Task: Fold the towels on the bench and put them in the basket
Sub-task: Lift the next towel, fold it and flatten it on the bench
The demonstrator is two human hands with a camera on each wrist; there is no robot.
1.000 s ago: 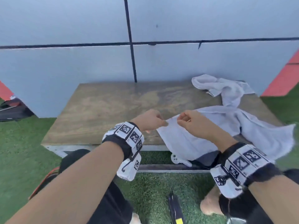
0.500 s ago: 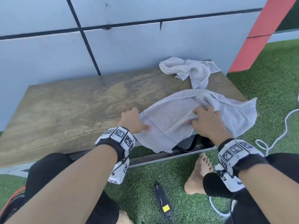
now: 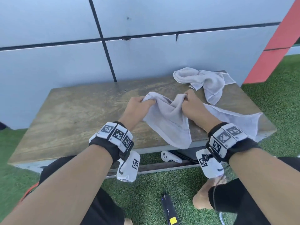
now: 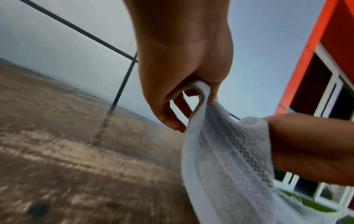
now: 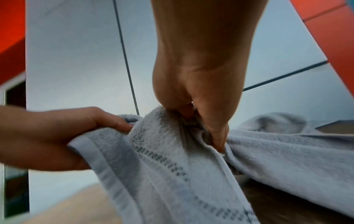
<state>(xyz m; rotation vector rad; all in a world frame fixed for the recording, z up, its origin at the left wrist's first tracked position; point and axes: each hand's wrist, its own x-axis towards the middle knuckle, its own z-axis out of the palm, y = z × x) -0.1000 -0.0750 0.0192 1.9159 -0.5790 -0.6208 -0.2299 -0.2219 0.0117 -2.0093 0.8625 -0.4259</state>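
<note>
Both forearms reach forward over the near edge of the bench (image 3: 73, 120). The left hand (image 3: 135, 108) and right hand (image 3: 192, 105), fingers curled, each grip the grey towel (image 3: 172, 125), lifting its edge; the rest drapes right. A second towel (image 3: 209, 82) lies crumpled at the far right.

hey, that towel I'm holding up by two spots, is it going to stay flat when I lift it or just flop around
Probably flop: the towel sags in a V between the left hand and right hand. Its free end drapes limp over the bench edge, so it likely trails when lifted. The looped terry pile seen from the right wrist suggests it won't slip from the grip.
</note>
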